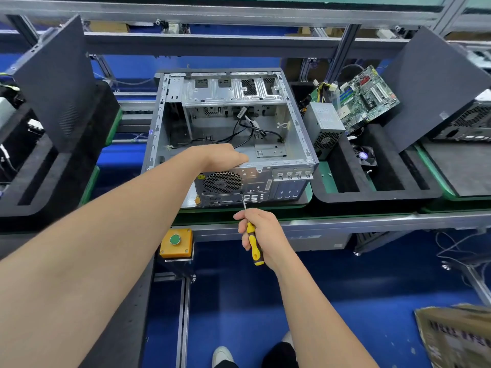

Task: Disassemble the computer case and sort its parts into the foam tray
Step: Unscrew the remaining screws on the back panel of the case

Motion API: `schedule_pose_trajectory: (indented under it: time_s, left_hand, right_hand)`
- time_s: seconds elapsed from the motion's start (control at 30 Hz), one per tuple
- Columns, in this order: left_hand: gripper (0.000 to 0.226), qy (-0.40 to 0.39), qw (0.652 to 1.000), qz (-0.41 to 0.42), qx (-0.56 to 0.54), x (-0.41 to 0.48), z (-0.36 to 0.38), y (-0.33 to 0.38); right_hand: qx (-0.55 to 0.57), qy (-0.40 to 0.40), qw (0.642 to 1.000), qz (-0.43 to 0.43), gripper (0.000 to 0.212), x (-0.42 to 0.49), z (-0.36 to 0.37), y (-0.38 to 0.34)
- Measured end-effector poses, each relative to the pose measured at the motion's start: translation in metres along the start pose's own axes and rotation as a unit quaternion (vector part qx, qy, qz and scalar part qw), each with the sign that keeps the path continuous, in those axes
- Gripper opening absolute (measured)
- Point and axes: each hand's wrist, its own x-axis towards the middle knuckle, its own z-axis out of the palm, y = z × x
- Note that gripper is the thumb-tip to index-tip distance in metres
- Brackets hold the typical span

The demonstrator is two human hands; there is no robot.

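An open metal computer case [297,120] lies on its side on the bench, its inside bare except for loose black cables. My left hand [225,155] rests over the case's near top edge, above the rear fan grille [222,181], fingers curled down inside; whether it holds anything is hidden. My right hand [259,229] grips a yellow-and-black screwdriver [253,243], its tip touching the rear panel beside the grille. To the right, the black foam tray [377,193] holds a power supply [322,126], a motherboard [369,95], a small fan [364,156] and a dark side panel [430,86].
Another foam tray with a dark panel [55,78] stands at the left. A second case [470,123] sits at far right. An orange box with a green button [176,241] hangs under the bench edge. A cardboard box [459,338] lies on the blue floor at lower right.
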Motion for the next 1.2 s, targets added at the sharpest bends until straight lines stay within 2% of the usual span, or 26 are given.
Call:
schedule_pose_trajectory:
  time_s: [0.1,0.23,0.33,0.4,0.47,0.53,0.63,0.77,0.87,0.93,1.0,1.03,1.07,1.1,1.2]
  left_hand:
    - [0.033,-0.003,1.0,0.004,-0.004,-0.001,0.0,0.001]
    - [0.034,-0.002,1.0,-0.001,-0.006,0.0,0.0,0.002]
    - [0.033,0.0,1.0,-0.005,-0.004,0.0,0.0,0.001]
    - [0.033,0.002,1.0,-0.007,-0.002,0.0,0.0,0.001]
    - [0.034,0.004,1.0,-0.007,0.0,0.0,0.001,0.0]
    - [0.034,0.004,1.0,-0.009,0.001,0.0,0.001,0.001]
    - [0.034,0.003,1.0,-0.012,0.001,0.0,0.0,0.001]
    - [0.034,0.003,1.0,-0.01,0.005,0.0,0.0,0.001]
    - [0.034,0.0,1.0,-0.005,0.003,0.001,0.001,0.001]
    - [0.034,0.0,1.0,-0.006,-0.001,0.001,0.0,0.001]
    - [0.034,0.001,1.0,-0.008,-0.001,0.0,0.0,0.001]
    - [0.034,0.002,1.0,-0.007,0.0,-0.001,0.0,0.001]
    - [0.034,0.002,1.0,-0.007,-0.001,-0.001,0.0,0.001]
    - [0.034,0.003,1.0,-0.008,-0.001,-0.001,0.0,0.001]
    - [0.034,0.002,1.0,-0.006,-0.002,-0.001,0.001,0.002]
  right_hand:
    - [0.085,-0.081,0.993,0.031,0.029,-0.002,-0.008,0.002]
    - [0.229,-0.119,0.962,0.089,0.022,-0.002,-0.007,0.006]
    - [0.406,-0.157,0.894,0.108,0.019,-0.001,-0.002,0.011]
    - [0.486,-0.179,0.848,0.112,0.024,0.001,0.003,0.014]
    - [0.503,-0.186,0.836,0.113,0.03,0.003,0.008,0.014]
    - [0.443,-0.151,0.878,0.098,0.029,0.005,0.009,0.013]
    - [0.27,-0.073,0.959,0.051,0.03,0.007,0.007,0.009]
    - [0.052,0.023,0.998,-0.004,0.031,0.004,0.015,0.002]
    - [-0.145,0.124,0.979,-0.064,0.028,-0.002,0.026,0.002]
    - [-0.309,0.188,0.925,-0.116,0.029,-0.002,0.03,0.004]
    - [-0.464,0.236,0.846,-0.116,0.024,-0.001,0.033,0.006]
    - [-0.501,0.255,0.82,-0.11,0.021,-0.001,0.036,0.006]
    - [-0.511,0.27,0.81,-0.104,0.02,0.0,0.037,0.006]
    - [-0.501,0.278,0.813,-0.1,0.023,0.001,0.038,0.007]
    - [-0.397,0.267,0.869,-0.124,0.031,0.004,0.03,0.008]
